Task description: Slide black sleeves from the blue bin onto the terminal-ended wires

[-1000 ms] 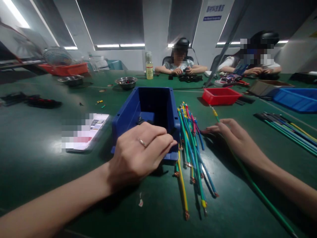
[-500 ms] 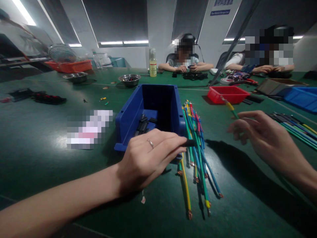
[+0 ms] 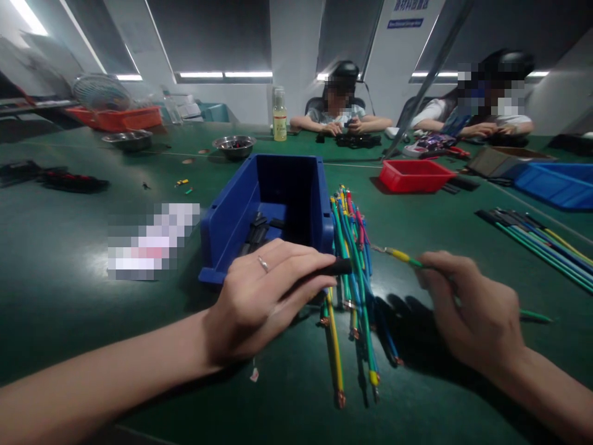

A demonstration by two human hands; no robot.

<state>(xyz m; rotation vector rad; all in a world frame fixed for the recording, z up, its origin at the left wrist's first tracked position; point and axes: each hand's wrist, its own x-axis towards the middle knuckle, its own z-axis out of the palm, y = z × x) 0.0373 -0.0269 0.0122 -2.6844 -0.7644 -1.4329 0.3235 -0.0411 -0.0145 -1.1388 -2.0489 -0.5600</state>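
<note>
My left hand (image 3: 273, 290) is closed on a short black tube (image 3: 341, 266), like heat-shrink sleeving, whose end sticks out past the fingertips. It hovers in front of the blue bin (image 3: 215, 238), where several black tube pieces (image 3: 257, 228) lie. In my right hand (image 3: 472, 303), fingers pinched, is a green wire (image 3: 535, 316) with a yellow sleeve (image 3: 399, 254) and a metal terminal at its tip. That tip points left toward the black tube, with a gap between them. Beneath and between both hands lies a bundle of coloured wires (image 3: 364, 290) with bare copper ends.
A red tray (image 3: 417, 177) and a blue tray (image 3: 560, 185) stand at the right, with several long wires (image 3: 546, 247) nearer. Metal bowls (image 3: 235, 146) and a bottle (image 3: 280, 117) stand farther back. Two people sit working across the green table (image 3: 139, 346).
My right hand has lowered and turned, bringing the wire's terminal left and down toward the black tube. My left hand still holds the tube. The whole view has shifted slightly.
</note>
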